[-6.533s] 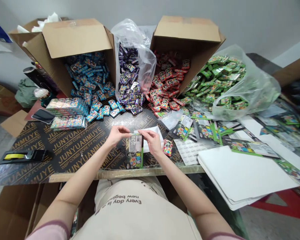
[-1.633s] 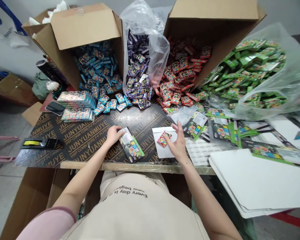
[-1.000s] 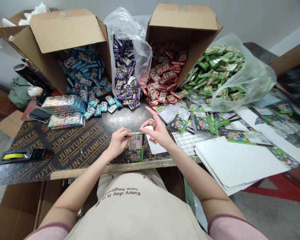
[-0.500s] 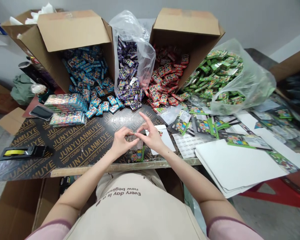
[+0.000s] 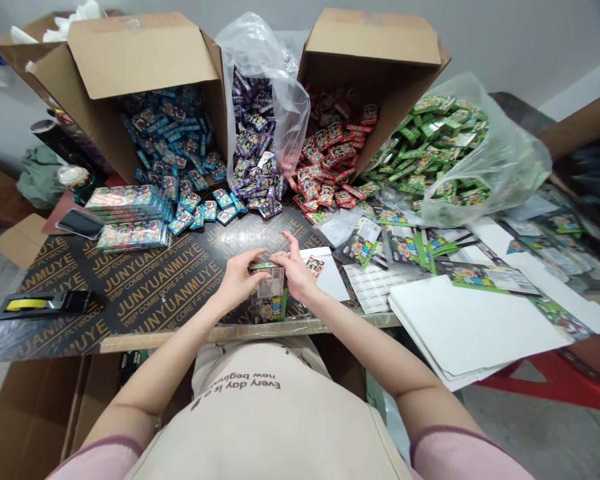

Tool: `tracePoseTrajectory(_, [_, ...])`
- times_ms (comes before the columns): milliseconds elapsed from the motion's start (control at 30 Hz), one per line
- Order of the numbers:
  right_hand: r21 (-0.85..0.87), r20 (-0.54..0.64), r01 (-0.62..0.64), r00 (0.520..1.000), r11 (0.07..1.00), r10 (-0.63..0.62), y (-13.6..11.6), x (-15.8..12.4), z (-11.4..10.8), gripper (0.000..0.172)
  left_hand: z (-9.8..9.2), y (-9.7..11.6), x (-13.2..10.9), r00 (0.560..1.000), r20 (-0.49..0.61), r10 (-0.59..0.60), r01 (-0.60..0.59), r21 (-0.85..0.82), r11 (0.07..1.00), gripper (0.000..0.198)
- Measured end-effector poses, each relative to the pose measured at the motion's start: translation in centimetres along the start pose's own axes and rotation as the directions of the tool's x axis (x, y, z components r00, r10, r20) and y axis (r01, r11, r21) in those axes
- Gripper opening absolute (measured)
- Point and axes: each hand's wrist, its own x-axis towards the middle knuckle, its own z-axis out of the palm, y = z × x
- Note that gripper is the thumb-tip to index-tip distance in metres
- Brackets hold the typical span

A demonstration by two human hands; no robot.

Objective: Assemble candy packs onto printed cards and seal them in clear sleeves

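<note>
A small black-and-green printed carton (image 5: pixel 269 308) with a pale grey panel stands near the table's front edge, between my hands. My left hand (image 5: pixel 243 279) is closed on its upper left edge, thumb in front and fingers behind. At the upper right, my right hand (image 5: pixel 296 272) has its fingers bent against the carton's top, with one finger raised. How firmly the right fingers grip is partly hidden. Just right of that hand lies a white sheet (image 5: pixel 334 280) with a small red printed packet (image 5: pixel 316 267) by it.
Behind are boxes of blue packets (image 5: pixel 173 133) and red packets (image 5: pixel 330 150), plus bags of purple packets (image 5: pixel 255 140) and green packets (image 5: pixel 440 133). A tape dispenser (image 5: pixel 45 304) and wrapped stacks (image 5: pixel 133 235) lie left. White boards (image 5: pixel 470 320) overhang the right edge.
My hands have come down slightly and moved from a fingertip pinch to gripping the carton's upper sides. More of the carton's grey panel shows. The view has shifted slightly.
</note>
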Motion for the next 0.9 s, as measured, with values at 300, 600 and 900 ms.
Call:
tracePoseTrajectory(300, [-0.01, -0.17, 0.143, 0.975, 0.99, -0.143, 1.7, 0.0, -3.3, 0.084, -3.2, -3.0, 1.0, 0.871, -0.279, -0.404, 0.119, -0.679, 0.725, 0.052])
tracePoseTrajectory(600, [-0.208, 0.048, 0.425, 0.904, 0.881, -0.425, -1.4, -0.3, -4.1, 0.089, -2.0, -2.9, -1.8, 0.95, -0.26, -0.17, 0.142, -0.124, 0.982, 0.082])
tracePoseTrajectory(900, [-0.541, 0.386, 0.71, 0.686, 0.451, -0.617, 1.9, -1.0, -2.5, 0.071, -1.9, 0.1, -0.4, 0.983, -0.041, 0.18, -0.175, 0.092, 0.98, 0.007])
